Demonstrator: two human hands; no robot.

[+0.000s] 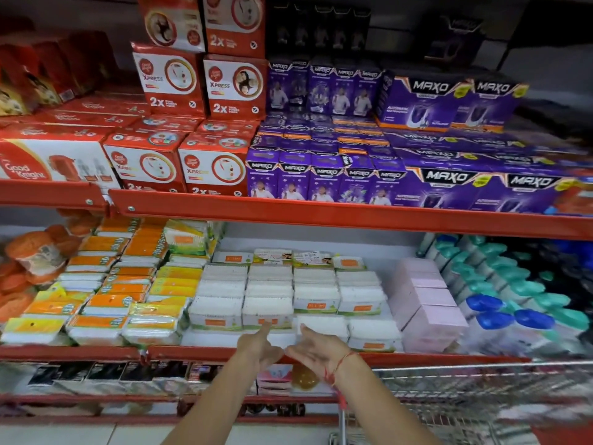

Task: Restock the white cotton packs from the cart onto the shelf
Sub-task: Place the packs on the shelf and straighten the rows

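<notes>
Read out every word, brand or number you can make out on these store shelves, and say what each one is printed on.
"Good Knight": large red and white carton, upper shelf, far left.
"XPRESS" and "2x": red and white cardboard boxes.
"MAXO": tall purple boxes.
"MAXO" and "AUTOMATIC": wide purple cartons.
Orange labels on the white cotton packs: too blurred to read.
Orange and yellow packets: too small to read.

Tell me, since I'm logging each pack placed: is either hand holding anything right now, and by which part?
Nothing is held. The left hand and right hand are both open and empty, in front of the white cotton packs on the shelf.
</notes>
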